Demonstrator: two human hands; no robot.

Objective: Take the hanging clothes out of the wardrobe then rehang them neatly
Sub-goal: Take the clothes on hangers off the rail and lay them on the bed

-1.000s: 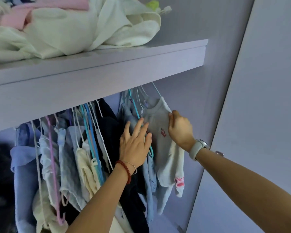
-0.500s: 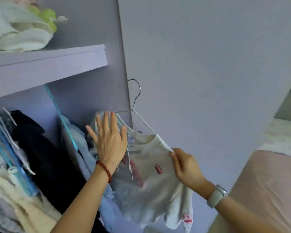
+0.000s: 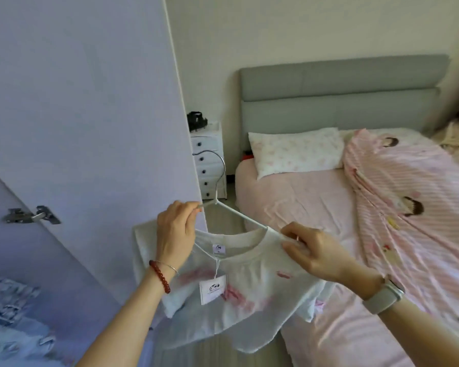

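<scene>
Bedroom shot, left to right. The lilac wardrobe door (image 3: 85, 107) stands open with a metal hinge (image 3: 32, 216) showing, and some pale clothes down in the bottom-left corner are too blurry to make out. Past the door edge there's a small white drawer unit (image 3: 210, 165) with something dark on top, can't tell what.

The left hand (image 3: 176, 231) is curled round one arm of a white hanger (image 3: 231, 213), and the right hand (image 3: 309, 250) pinches the other shoulder of the white top (image 3: 239, 295) hung on it. Top is out of the wardrobe, held in mid-air just beside the bed (image 3: 308, 207).

Narrow strip of floor between door and bed. Pink sheet, pillow (image 3: 294, 152), grey headboard (image 3: 339, 91), striped pink cover (image 3: 414, 202) cut off at the right.
</scene>
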